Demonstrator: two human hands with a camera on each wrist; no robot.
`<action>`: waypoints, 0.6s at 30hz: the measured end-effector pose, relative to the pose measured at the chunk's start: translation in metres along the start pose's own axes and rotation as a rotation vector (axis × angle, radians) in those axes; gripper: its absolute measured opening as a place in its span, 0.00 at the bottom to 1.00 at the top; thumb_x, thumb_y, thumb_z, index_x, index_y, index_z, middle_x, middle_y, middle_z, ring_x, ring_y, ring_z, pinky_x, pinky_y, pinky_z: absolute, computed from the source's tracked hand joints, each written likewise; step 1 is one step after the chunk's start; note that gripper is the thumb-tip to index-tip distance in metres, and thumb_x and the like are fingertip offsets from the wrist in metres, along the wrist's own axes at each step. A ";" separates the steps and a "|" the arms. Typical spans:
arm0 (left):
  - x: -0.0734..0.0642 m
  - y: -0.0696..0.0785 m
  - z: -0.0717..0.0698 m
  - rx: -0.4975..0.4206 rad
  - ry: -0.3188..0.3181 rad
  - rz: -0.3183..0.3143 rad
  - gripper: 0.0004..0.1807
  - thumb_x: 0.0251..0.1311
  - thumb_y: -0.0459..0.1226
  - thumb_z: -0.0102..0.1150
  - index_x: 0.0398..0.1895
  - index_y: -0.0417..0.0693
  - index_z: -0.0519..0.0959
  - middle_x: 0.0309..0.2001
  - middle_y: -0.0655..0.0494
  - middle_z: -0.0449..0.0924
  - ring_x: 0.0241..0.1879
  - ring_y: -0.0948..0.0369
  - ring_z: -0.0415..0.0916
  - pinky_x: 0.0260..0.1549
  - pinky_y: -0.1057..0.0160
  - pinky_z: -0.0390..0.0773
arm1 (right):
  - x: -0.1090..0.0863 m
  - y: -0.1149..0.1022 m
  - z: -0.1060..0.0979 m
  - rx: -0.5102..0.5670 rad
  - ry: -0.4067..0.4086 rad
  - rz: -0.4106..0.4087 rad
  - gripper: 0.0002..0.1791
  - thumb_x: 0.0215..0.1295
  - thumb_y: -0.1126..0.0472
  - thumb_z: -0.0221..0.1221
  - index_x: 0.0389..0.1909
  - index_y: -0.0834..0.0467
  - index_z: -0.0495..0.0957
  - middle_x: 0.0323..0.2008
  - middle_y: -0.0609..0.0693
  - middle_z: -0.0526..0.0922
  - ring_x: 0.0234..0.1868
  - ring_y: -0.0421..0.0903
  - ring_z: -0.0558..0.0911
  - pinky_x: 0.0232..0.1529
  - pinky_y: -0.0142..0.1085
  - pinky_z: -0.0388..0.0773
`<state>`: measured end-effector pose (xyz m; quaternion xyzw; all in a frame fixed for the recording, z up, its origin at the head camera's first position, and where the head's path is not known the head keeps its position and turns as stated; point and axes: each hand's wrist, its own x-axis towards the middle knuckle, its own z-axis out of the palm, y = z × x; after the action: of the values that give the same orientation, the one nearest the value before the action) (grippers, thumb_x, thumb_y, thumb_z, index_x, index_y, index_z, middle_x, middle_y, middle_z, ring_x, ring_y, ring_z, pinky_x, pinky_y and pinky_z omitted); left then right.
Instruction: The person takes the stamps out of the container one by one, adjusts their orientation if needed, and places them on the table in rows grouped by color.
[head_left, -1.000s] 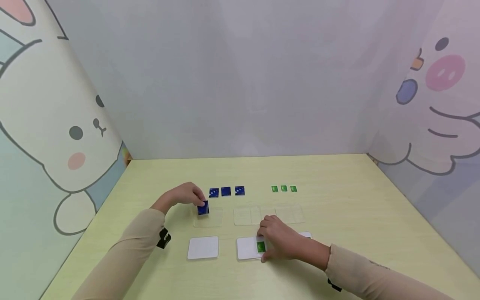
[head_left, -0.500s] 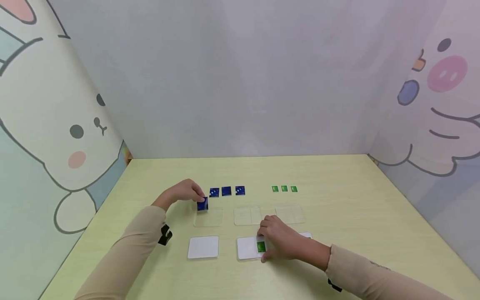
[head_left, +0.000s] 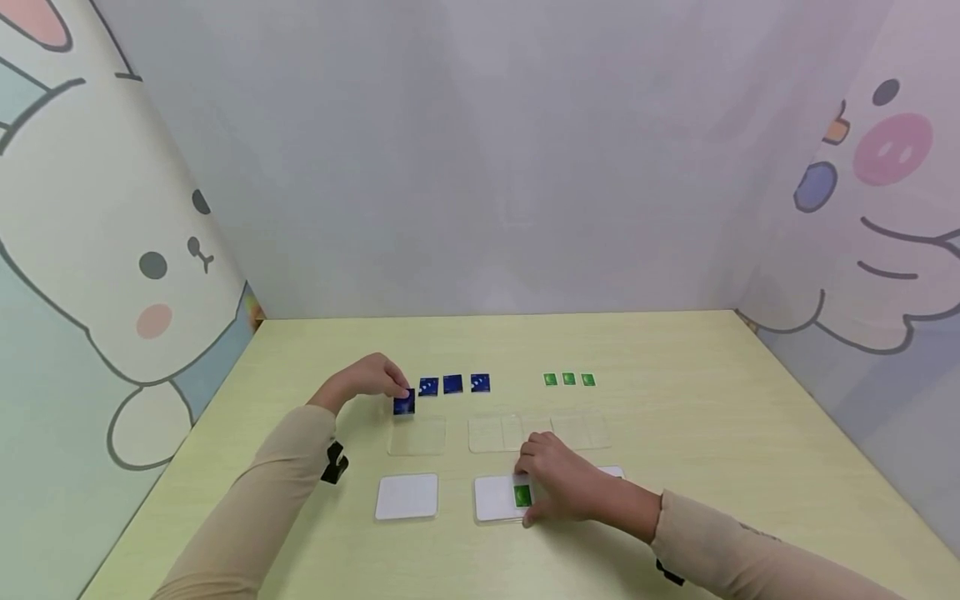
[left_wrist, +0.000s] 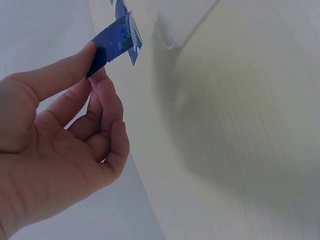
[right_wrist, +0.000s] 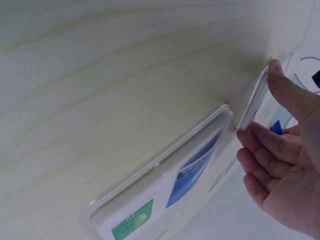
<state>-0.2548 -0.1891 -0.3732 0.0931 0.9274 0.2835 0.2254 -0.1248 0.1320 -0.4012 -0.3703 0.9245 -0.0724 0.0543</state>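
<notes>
My left hand pinches a small blue sachet between thumb and fingertips. In the left wrist view the blue sachet has a serrated edge, and its shadowed hand is raised over the table. My right hand spans the end of the middle clear plastic box, thumb on the near edge and fingers on the far one. Inside that white-lined box lies a green sachet. The right wrist view shows another clear box beside it, holding a blue packet and a green one.
Behind the left hand's sachet, three blue sachets lie in a row, with three green ones farther right. Clear plastic lids lie across the table's middle. A white-lined box stands at front left.
My left hand has drawn the blue sachet back, away from me, from over the left clear lid to just behind it. The right hand keeps its place on the middle box.
</notes>
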 end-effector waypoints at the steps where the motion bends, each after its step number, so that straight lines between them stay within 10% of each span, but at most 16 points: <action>1: 0.001 0.000 0.000 0.001 0.002 -0.001 0.10 0.60 0.37 0.63 0.41 0.40 0.85 0.42 0.48 0.86 0.43 0.57 0.78 0.52 0.50 0.76 | 0.000 0.000 0.000 -0.001 -0.001 0.000 0.31 0.41 0.40 0.75 0.43 0.55 0.84 0.37 0.43 0.82 0.41 0.38 0.70 0.50 0.36 0.71; 18: 0.010 -0.004 0.000 0.026 0.043 0.008 0.10 0.61 0.35 0.62 0.42 0.37 0.85 0.38 0.47 0.86 0.37 0.59 0.76 0.40 0.61 0.76 | 0.000 -0.002 0.000 -0.017 -0.003 0.014 0.31 0.42 0.39 0.75 0.43 0.55 0.84 0.37 0.43 0.82 0.41 0.38 0.70 0.50 0.36 0.71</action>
<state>-0.2641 -0.1887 -0.3791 0.0938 0.9353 0.2741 0.2032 -0.1238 0.1307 -0.4014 -0.3643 0.9276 -0.0637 0.0533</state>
